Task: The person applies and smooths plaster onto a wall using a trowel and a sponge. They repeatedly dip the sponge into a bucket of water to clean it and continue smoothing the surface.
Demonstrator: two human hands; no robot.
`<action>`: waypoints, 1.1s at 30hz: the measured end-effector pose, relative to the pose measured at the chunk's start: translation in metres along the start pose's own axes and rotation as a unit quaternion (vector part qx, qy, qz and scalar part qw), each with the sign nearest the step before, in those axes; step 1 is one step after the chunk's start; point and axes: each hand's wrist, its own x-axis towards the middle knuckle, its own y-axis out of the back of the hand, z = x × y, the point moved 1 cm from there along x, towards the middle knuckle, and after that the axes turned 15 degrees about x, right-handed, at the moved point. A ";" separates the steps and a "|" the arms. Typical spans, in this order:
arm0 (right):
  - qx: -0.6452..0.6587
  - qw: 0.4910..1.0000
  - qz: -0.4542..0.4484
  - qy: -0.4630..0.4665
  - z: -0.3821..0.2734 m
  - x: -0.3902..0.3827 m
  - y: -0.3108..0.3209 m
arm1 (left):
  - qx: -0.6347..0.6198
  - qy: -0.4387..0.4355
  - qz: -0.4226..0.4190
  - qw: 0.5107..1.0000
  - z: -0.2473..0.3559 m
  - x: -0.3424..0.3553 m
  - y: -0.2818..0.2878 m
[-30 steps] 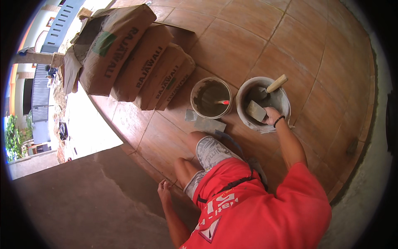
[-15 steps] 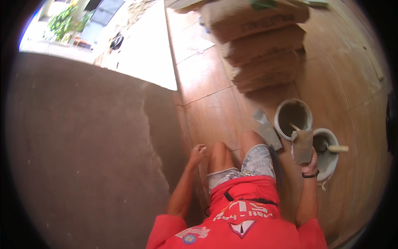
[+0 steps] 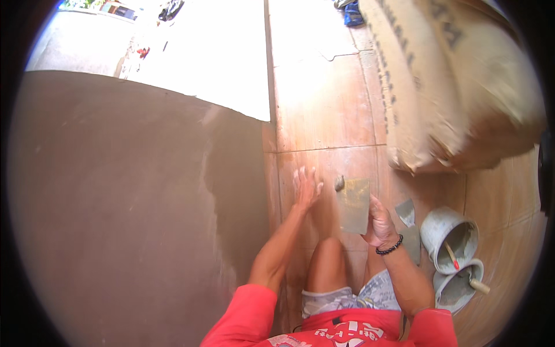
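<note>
My right hand (image 3: 380, 222) grips a thin, flat rectangular plastering blade (image 3: 354, 208) by its right edge, above my knees. A small grey lump of mortar (image 3: 339, 183) sticks to the blade's upper left corner. My left hand (image 3: 306, 186) is held out left of the blade with fingers apart, holding nothing. It is nearest to the right edge of a plastered wall (image 3: 115, 202). A darker strip of plaster (image 3: 240, 179) runs along that edge, and the hand appears apart from it.
Two whitish buckets (image 3: 430, 237) with grey mix stand at the right; a wooden handle (image 3: 478, 285) sticks out of the lower one. Beside them lie a grey scraper-like piece (image 3: 406, 211) and a flat plate (image 3: 412, 243). Stacked paper bags (image 3: 428, 92) stand far right on the tiled floor (image 3: 324, 124).
My right hand has carried the blade leftward from over the buckets to in front of me. My left hand has moved forward and its fingers have spread. The view has shifted.
</note>
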 end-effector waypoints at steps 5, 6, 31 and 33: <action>-0.027 1.000 0.012 0.006 0.016 0.131 0.008 | 0.036 0.010 0.124 0.992 -0.025 0.100 -0.022; -0.029 1.000 0.007 0.006 0.016 0.155 0.005 | 0.060 0.022 0.151 0.987 -0.027 0.107 -0.029; -0.463 0.853 -0.146 0.190 0.096 0.363 0.011 | 0.037 0.099 0.099 0.989 -0.021 0.119 -0.031; -0.481 0.838 -0.160 0.201 0.096 0.365 0.003 | 0.030 0.092 0.118 0.988 -0.023 0.121 -0.032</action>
